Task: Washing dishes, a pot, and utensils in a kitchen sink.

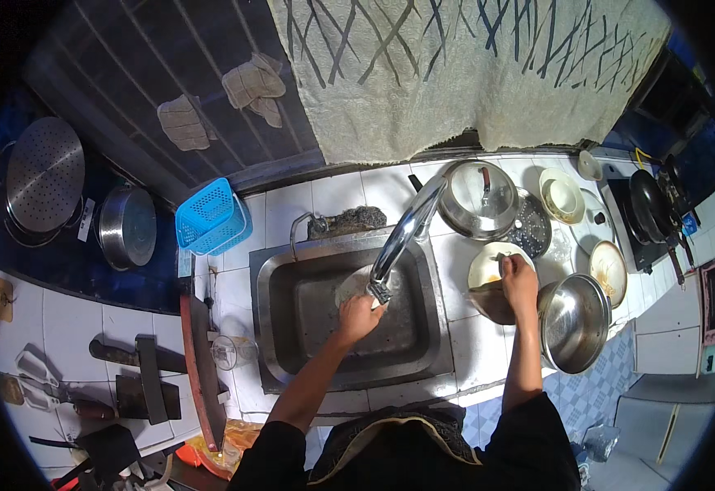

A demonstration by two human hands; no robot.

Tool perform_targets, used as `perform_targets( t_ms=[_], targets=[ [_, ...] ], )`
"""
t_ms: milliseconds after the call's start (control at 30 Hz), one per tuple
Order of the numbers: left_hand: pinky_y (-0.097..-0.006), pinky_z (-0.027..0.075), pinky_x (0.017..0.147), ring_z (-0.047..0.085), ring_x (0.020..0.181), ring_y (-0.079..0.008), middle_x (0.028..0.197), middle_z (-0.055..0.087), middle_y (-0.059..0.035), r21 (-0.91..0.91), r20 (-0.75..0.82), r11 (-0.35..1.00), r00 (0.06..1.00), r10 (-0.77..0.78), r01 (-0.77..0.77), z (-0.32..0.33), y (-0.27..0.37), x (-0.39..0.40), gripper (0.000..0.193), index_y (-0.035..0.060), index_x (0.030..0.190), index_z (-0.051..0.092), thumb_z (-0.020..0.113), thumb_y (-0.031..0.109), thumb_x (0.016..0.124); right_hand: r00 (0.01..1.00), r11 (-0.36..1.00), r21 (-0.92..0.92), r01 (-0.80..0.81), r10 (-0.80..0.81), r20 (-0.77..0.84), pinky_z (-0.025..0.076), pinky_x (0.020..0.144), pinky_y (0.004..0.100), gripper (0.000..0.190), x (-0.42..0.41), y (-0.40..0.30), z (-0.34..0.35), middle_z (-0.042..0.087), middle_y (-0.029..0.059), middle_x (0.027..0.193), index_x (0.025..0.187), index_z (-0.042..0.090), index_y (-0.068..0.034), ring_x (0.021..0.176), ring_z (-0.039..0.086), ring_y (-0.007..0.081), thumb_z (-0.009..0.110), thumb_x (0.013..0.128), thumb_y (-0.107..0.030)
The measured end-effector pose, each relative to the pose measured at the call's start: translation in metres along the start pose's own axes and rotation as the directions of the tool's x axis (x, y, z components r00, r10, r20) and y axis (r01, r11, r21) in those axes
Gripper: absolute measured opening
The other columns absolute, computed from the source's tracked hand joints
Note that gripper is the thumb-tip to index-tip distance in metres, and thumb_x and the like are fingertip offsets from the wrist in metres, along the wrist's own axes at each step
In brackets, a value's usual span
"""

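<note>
My left hand [358, 318] is in the steel sink [308, 331], below the mouth of the curved chrome faucet [403, 230]. Its fingers grip a pale round dish [352, 285], partly hidden by the faucet and the hand. My right hand [520, 279] is over a cream plate [485, 265] on the tiled counter right of the sink. The fingers are bent together at the plate, and a small dark patch shows by their tips. Whether they hold something I cannot tell. Below the plate is a brownish, shaded bowl-like surface [495, 307]. A steel pot [572, 325] stands just right of my right forearm.
Behind the plate are a lidded pan [479, 199], a perforated steel disc [529, 224], stacked bowls [561, 196] and a glass lid [592, 221]. A patterned plate [609, 273] lies farther right. Left are a blue basket [213, 218], a glass jar [233, 353] and a cleaver [139, 356] on a rack.
</note>
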State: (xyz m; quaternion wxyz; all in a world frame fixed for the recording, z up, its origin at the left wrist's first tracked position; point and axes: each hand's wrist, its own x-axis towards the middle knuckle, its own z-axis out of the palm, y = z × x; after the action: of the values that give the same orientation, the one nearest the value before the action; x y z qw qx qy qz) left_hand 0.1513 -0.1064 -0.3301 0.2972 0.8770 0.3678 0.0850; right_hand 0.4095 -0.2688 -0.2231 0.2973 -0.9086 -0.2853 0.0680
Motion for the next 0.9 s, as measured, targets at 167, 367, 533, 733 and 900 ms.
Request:
perform_targets(
  t_ms=[167,367,533,733,900],
  targets=[
    [-0.0413,0.045,0.056,0.058,0.065,-0.031,0.067,0.058,-0.014,0.161,-0.082,0.959,0.965,0.249,-0.234,0.001,-0.002,-0.018,0.014,0.0051,0.073,0.056,0.056,0.019,0.071,0.992,0.801,-0.597,0.037,-0.103,-0.077,0.04,0.08,0.0425,0.035,-0.011,0.011,0.039,0.04,0.0215,0.12,0.101,0.055,-0.006,0.105,0.042,0.0359,0.052,0.078,-0.033],
    [-0.0335,0.047,0.059,0.058,0.065,-0.0204,0.069,0.056,-0.0054,0.328,-0.163,0.819,0.826,0.54,-0.471,0.008,-0.017,-0.037,0.015,0.0086,0.079,0.058,0.055,0.016,0.067,0.606,0.688,0.423,-0.589,0.029,0.795,0.043,0.081,0.0393,0.058,-0.045,-0.046,0.146,0.052,0.0132,0.108,0.115,0.045,-0.003,0.097,0.051,0.0264,0.056,0.075,-0.044],
    [-0.0374,0.043,0.074,0.055,0.081,-0.0224,0.082,0.057,-0.0086,0.269,-0.206,0.868,0.856,0.475,-0.417,0.013,-0.019,-0.042,0.027,0.0077,0.09,0.058,0.057,0.022,0.067,0.492,0.098,0.512,-0.854,-0.171,0.854,0.044,0.08,0.0329,0.044,-0.052,-0.055,0.207,0.054,0.008,0.105,0.117,0.043,-0.004,0.097,0.052,0.0203,0.054,0.076,-0.014],
    [-0.0593,0.021,0.09,0.04,0.111,-0.0307,0.109,0.05,-0.0177,0.318,-0.221,0.915,0.919,0.326,-0.248,0.013,-0.015,-0.027,0.046,0.0054,0.101,0.053,0.052,0.043,0.075,0.776,0.358,0.771,-0.527,-0.168,0.608,0.041,0.078,0.0274,0.044,-0.056,-0.066,0.21,0.054,0.0084,0.101,0.116,0.044,-0.003,0.094,0.051,0.0177,0.051,0.072,-0.004],
    [-0.0572,0.024,0.089,0.04,0.11,-0.0341,0.108,0.049,-0.0198,0.042,0.121,0.979,0.973,0.195,-0.202,0.026,0.01,-0.002,0.055,0.0025,0.108,0.047,0.051,0.046,0.074,0.708,0.314,0.721,-0.618,-0.177,0.684,0.045,0.071,0.0252,0.034,-0.048,-0.052,0.211,0.055,0.0061,0.094,0.112,0.046,-0.005,0.083,0.055,0.014,0.045,0.078,-0.005]
  ],
)
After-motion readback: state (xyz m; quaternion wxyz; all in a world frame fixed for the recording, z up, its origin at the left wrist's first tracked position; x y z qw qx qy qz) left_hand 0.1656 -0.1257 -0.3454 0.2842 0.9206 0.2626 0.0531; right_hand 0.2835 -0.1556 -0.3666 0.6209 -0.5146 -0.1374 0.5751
